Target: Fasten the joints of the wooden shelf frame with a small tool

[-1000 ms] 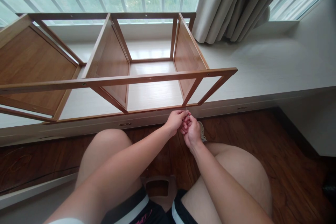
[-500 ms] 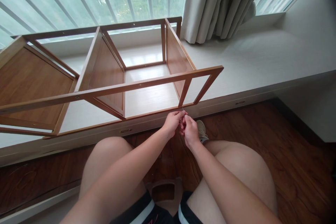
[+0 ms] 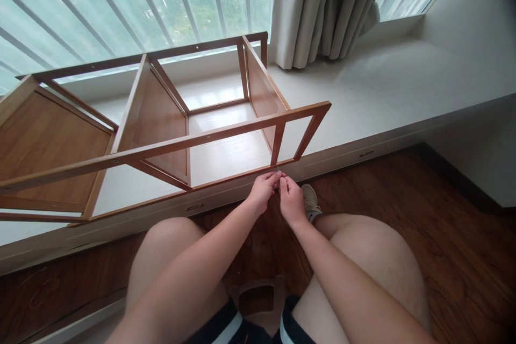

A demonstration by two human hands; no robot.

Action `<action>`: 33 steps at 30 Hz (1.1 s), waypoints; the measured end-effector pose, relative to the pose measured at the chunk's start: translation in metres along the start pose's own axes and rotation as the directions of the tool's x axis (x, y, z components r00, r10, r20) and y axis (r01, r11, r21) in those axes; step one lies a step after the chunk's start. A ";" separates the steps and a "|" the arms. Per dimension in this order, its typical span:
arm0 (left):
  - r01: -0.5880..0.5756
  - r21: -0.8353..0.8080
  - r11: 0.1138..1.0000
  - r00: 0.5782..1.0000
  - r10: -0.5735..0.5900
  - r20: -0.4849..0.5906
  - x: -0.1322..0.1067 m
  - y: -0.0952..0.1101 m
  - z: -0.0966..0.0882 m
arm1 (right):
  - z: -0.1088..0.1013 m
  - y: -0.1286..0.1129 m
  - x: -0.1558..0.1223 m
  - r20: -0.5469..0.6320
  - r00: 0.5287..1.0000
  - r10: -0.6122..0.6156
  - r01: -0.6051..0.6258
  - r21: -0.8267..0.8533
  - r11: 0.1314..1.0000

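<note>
My left hand (image 3: 263,191) and my right hand (image 3: 292,197) meet fingertip to fingertip just below the near rail of a wooden shelf frame (image 3: 209,138). Both are closed in a pinch. A thin, pale sliver shows above the fingertips; it is too small for me to name, and the fingers hide the rest. The brown frame lies on its side on a white window ledge (image 3: 346,102), its shelf panels standing upright between the long rails. Small holes or screw heads dot the upper rails.
Behind the frame stands a barred window (image 3: 181,0), with a grey curtain (image 3: 310,11) to its right. The ledge front has recessed handles. Below are the dark wood floor (image 3: 403,193), a shoe (image 3: 309,199) and a brown stool (image 3: 258,298) between my legs.
The view has shifted slightly, so the frame and window sit a little further left. My hands stay together at the same spot, the right hand's fingers turned slightly more closed.
</note>
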State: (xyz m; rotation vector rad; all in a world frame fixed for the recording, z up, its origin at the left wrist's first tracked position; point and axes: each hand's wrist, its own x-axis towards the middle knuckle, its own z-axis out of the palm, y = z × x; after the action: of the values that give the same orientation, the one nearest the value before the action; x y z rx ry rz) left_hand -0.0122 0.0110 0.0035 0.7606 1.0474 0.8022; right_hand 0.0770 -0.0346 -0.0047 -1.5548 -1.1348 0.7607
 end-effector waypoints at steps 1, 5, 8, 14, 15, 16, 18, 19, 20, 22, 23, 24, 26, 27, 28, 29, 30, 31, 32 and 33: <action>-0.001 0.001 1.000 1.000 0.002 -0.006 0.000 0.000 0.000 | -0.003 -0.001 0.000 -0.010 0.998 -0.057 0.055 -0.148 0.987; 0.005 -0.007 1.000 1.000 -0.005 0.009 0.000 0.001 -0.001 | -0.012 -0.002 0.002 0.026 0.992 -0.124 0.123 -0.439 0.890; 0.006 -0.013 1.000 1.000 -0.005 0.012 -0.001 0.002 -0.001 | -0.011 -0.002 0.003 0.030 0.996 -0.085 0.090 -0.330 0.940; 0.015 -0.011 1.000 0.999 -0.015 0.030 -0.001 0.002 -0.002 | 0.000 -0.002 0.004 0.151 0.971 0.185 -0.230 0.381 0.896; 0.023 -0.009 1.000 0.999 -0.023 0.032 -0.001 0.002 -0.002 | 0.001 -0.003 0.004 0.220 0.947 0.233 -0.312 0.474 0.823; 0.029 -0.007 1.000 0.999 -0.029 0.034 0.000 0.001 -0.003 | 0.001 -0.004 0.003 0.286 0.922 0.262 -0.381 0.539 0.751; 0.032 -0.001 0.999 0.999 -0.032 0.037 0.000 0.000 -0.005 | 0.002 -0.005 0.002 0.361 0.890 0.280 -0.451 0.599 0.661; 0.030 0.004 1.000 0.999 -0.030 0.035 0.001 0.000 -0.006 | 0.002 -0.005 0.001 0.362 0.888 0.282 -0.454 0.606 0.653; 0.029 0.012 1.000 0.999 -0.029 0.031 0.001 -0.001 -0.008 | 0.003 -0.004 0.001 0.346 0.894 0.284 -0.444 0.601 0.665; 0.030 0.031 0.999 0.999 -0.031 0.018 0.002 -0.002 -0.011 | 0.005 -0.003 -0.001 0.292 0.913 0.285 -0.406 0.571 0.714; 0.033 0.044 0.999 0.999 -0.033 0.005 0.002 -0.002 -0.012 | 0.006 -0.001 -0.001 0.268 0.922 0.280 -0.385 0.551 0.740; 0.034 0.061 0.998 0.999 -0.034 -0.009 0.001 -0.002 -0.014 | 0.008 0.000 -0.002 0.249 0.930 0.270 -0.364 0.532 0.764; 0.027 0.115 0.993 0.999 -0.023 -0.034 -0.001 0.001 -0.017 | 0.010 0.003 -0.002 0.222 0.945 0.239 -0.320 0.492 0.810; 0.015 0.153 0.988 0.999 -0.009 -0.042 -0.004 0.003 -0.018 | 0.010 0.004 -0.002 0.203 0.954 0.218 -0.290 0.459 0.840; -0.002 0.195 0.981 0.999 0.011 -0.045 -0.006 0.006 -0.020 | 0.010 0.005 -0.002 0.180 0.965 0.193 -0.252 0.411 0.876; -0.024 0.235 0.972 0.999 0.034 -0.041 -0.009 0.009 -0.021 | 0.009 0.005 -0.002 0.153 0.975 0.162 -0.207 0.348 0.915; -0.047 0.271 0.961 0.998 0.059 -0.034 -0.013 0.013 -0.023 | 0.008 0.006 -0.001 0.124 0.984 0.128 -0.158 0.269 0.950; -0.072 0.300 0.951 0.996 0.082 -0.022 -0.017 0.017 -0.025 | 0.006 0.005 -0.001 0.095 0.991 0.092 -0.107 0.176 0.979; -0.096 0.323 0.941 0.995 0.104 -0.008 -0.021 0.022 -0.027 | 0.003 0.005 0.000 0.073 0.996 0.054 -0.060 0.073 0.996; -0.119 0.341 0.932 0.992 0.124 0.007 -0.026 0.026 -0.029 | 0.000 0.005 0.000 0.062 0.998 0.020 -0.018 -0.035 0.999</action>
State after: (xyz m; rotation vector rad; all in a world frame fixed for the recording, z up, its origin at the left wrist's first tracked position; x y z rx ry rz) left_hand -0.0519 0.0066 0.0276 1.1258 1.1774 0.7395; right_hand 0.0779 -0.0347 -0.0092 -1.5824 -1.1855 0.8110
